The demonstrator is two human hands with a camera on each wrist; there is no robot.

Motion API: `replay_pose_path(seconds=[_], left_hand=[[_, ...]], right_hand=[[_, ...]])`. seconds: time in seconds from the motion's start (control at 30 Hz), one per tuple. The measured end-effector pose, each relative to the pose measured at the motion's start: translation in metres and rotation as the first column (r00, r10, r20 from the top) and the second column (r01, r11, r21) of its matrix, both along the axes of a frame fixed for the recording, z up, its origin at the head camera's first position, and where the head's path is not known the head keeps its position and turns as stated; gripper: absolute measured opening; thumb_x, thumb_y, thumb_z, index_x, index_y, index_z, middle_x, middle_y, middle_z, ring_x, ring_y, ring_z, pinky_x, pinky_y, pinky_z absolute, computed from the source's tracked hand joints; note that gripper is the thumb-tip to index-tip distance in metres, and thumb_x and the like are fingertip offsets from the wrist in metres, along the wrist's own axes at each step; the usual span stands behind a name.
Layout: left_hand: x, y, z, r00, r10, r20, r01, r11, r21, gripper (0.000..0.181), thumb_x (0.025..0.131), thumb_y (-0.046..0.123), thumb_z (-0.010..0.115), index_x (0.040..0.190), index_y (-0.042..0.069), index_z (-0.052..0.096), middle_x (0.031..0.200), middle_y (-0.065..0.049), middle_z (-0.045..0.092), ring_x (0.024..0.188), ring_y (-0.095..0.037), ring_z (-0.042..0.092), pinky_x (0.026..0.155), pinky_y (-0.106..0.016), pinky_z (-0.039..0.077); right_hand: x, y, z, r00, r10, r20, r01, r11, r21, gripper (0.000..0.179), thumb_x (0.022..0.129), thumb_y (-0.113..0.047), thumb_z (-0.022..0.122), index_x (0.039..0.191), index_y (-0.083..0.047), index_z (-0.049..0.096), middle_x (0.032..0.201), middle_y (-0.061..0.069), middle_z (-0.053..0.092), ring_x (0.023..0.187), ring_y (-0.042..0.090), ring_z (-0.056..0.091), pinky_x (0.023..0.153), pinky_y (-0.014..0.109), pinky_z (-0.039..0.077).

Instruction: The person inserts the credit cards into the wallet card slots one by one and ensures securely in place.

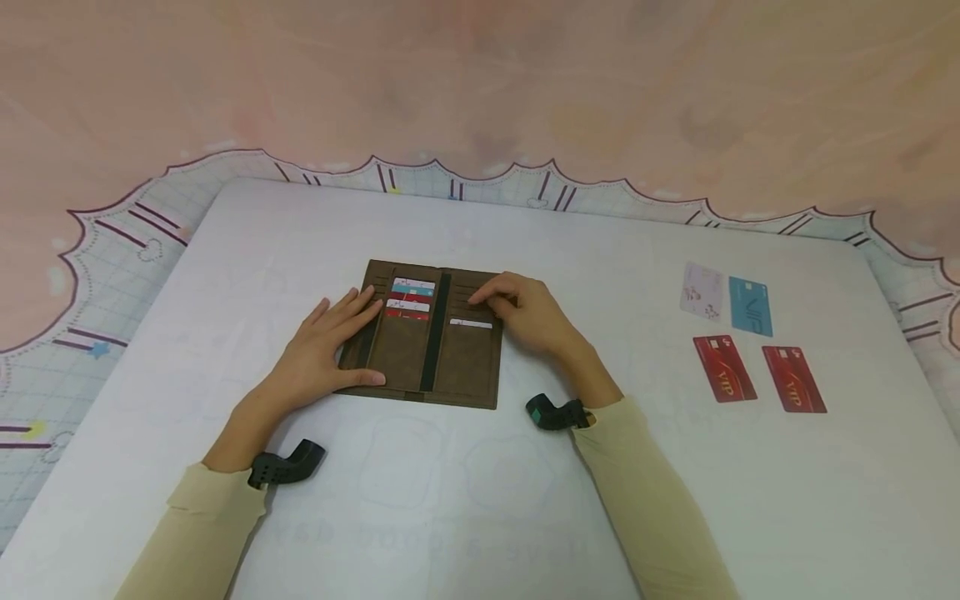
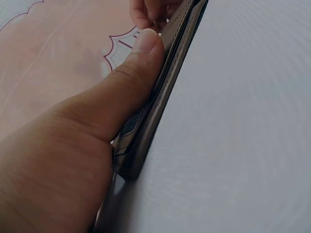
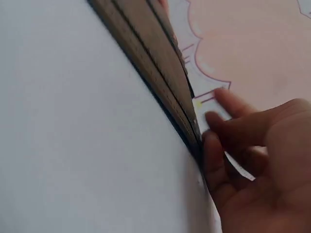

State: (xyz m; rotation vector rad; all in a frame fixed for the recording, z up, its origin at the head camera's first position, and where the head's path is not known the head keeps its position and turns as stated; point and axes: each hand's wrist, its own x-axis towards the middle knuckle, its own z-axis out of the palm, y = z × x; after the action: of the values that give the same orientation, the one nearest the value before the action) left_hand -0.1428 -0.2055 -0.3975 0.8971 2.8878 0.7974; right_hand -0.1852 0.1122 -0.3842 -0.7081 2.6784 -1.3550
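Note:
An open brown wallet point(image 1: 465, 367) lies on the white table. My left hand point(image 1: 311, 354) rests on its left part with fingers spread; the thumb lies on the lower edge, as the left wrist view also shows on the wallet point(image 2: 163, 97). Several white, blue and red cards point(image 1: 408, 305) show in the left panel's slots. One white card point(image 1: 471, 323) peeks from a right panel slot. My right hand point(image 1: 532, 312) is over the right panel's upper slots, index finger and thumb apart. In the right wrist view its loosely bent fingers point(image 3: 214, 160) hold no visible card beside the wallet.
To the right lie a pale patterned card point(image 1: 701, 292), a blue VIP card point(image 1: 751, 307), a red VIP card point(image 1: 724, 368) and another red VIP card point(image 1: 795, 379). A scalloped patterned cloth border point(image 1: 465, 179) runs along the table's far edge.

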Motion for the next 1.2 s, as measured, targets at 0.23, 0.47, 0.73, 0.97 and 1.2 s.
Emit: replay_pose_path(seconds=[0.23,0.47,0.73,0.97,1.2], left_hand=[[-0.002,0.002,-0.002,1.000,-0.007,0.004,0.007,1.000,-0.017,0.099,0.074,0.050,0.077,0.150,0.007,0.031,0.157,-0.012,0.021,0.144,-0.030,0.012,0.116,-0.046,0.000],[-0.002,0.002,-0.001,1.000,-0.012,0.002,0.012,1.000,-0.017,0.099,0.074,0.050,0.078,0.150,0.007,0.031,0.157,-0.012,0.021,0.144,-0.030,0.012,0.116,-0.047,0.000],[-0.001,-0.002,-0.002,1.000,-0.004,-0.004,0.004,1.000,-0.017,0.098,0.075,0.051,0.077,0.150,0.008,0.031,0.157,-0.011,0.020,0.145,-0.028,0.011,0.116,-0.047,0.000],[0.000,-0.002,-0.004,1.000,0.000,-0.005,0.000,1.000,-0.017,0.098,0.075,0.052,0.076,0.151,0.009,0.030,0.157,-0.010,0.020,0.145,-0.027,0.011,0.116,-0.045,0.000],[0.000,-0.001,-0.004,1.000,0.000,-0.003,0.000,1.000,-0.013,0.098,0.075,0.051,0.077,0.150,0.009,0.031,0.157,-0.010,0.020,0.145,-0.028,0.011,0.116,-0.046,0.000]], right_hand=[[0.007,0.021,0.022,1.000,-0.008,-0.010,0.007,0.997,-0.080,0.020,0.098,-0.011,0.056,0.112,-0.007,0.069,0.104,0.002,0.068,0.091,0.016,0.062,0.078,0.032,0.052],[0.017,0.070,0.040,0.993,-0.113,-0.037,0.113,0.994,0.008,0.028,0.097,-0.027,0.058,0.116,-0.008,0.068,0.107,0.001,0.067,0.087,0.015,0.059,0.081,0.032,0.050],[0.032,0.120,0.044,0.963,-0.269,-0.022,0.270,0.962,0.040,0.027,0.097,-0.028,0.059,0.118,-0.013,0.066,0.110,0.003,0.066,0.092,0.016,0.059,0.085,0.018,0.046],[0.049,0.162,0.039,0.931,-0.364,0.008,0.364,0.931,0.042,0.030,0.097,-0.031,0.057,0.121,-0.013,0.064,0.114,0.000,0.062,0.101,0.008,0.053,0.083,0.012,0.044],[0.065,0.196,0.025,0.890,-0.455,-0.022,0.455,0.890,0.026,0.030,0.096,-0.028,0.059,0.120,-0.011,0.064,0.109,-0.007,0.061,0.100,0.006,0.053,0.075,0.008,0.046]])
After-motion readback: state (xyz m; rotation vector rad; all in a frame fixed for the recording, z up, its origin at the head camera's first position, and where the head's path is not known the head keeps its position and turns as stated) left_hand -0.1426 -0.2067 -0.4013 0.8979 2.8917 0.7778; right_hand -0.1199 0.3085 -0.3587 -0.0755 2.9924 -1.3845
